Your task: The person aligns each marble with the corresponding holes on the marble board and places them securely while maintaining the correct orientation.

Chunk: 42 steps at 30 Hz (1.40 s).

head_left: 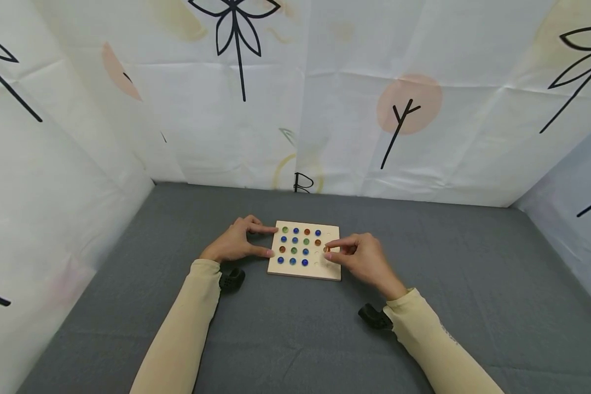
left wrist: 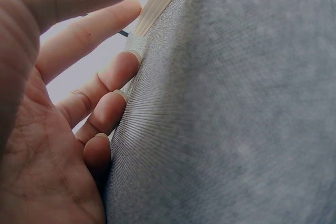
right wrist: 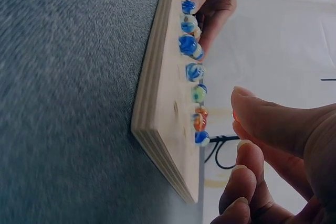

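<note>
A pale wooden board [head_left: 327, 271] with rows of round hollows lies on the grey cloth. Blue, green and orange-red glass marbles [head_left: 294, 240] sit in most of its hollows; a few hollows at the right side hold none. My right hand [head_left: 366, 260] pinches an orange marble [head_left: 326, 250] between thumb and forefinger above the board's right part. In the right wrist view only a sliver of that marble shows between the fingertips [right wrist: 242, 93]. My left hand [head_left: 236, 241] touches the board's left edge with extended thumb and forefinger; its other fingers [left wrist: 107, 111] bend loosely by the cloth.
Grey cloth [head_left: 295, 339] covers the table around the board. White printed fabric [head_left: 335, 126] hangs behind and at both sides. A dark wrist device [head_left: 232, 280] sits at the left cuff, another [head_left: 374, 317] at the right cuff.
</note>
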Motion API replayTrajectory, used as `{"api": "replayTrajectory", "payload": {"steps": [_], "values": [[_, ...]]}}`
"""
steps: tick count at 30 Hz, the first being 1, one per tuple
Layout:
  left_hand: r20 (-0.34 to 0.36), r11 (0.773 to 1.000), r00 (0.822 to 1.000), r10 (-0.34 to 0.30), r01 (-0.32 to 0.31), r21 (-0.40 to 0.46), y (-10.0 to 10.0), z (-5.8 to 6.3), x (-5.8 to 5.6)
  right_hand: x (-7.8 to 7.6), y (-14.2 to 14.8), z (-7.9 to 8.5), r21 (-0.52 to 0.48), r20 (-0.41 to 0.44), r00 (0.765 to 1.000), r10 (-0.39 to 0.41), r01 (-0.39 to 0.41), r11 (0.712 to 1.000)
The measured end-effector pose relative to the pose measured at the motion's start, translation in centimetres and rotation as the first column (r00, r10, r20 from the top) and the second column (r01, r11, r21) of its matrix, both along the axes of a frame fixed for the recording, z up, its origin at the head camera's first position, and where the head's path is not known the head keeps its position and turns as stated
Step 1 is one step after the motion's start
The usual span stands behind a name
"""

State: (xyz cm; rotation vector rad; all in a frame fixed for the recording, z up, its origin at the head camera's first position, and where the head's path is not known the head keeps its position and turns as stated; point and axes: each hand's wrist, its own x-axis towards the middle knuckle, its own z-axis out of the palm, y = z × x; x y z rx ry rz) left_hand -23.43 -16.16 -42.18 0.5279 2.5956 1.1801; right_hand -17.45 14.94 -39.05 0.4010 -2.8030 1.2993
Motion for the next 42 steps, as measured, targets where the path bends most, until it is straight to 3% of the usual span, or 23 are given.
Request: {"api": "replayTrajectory", "payload": {"steps": [16,42], "values": [[-0.008,1.0,1.0,-0.01,0.01,-0.006,-0.1,0.0,0.0,-1.0,-1.4,-1.2,0.015,0.046,0.999,0.005,-0.006,1.0],[0.0,1.0,1.0,-0.013,0.013,0.012,-0.1,0.0,-0.1,-1.1,-1.9,-1.8,0.038,0.018,1.0,0.004,-0.005,0.999]]}}
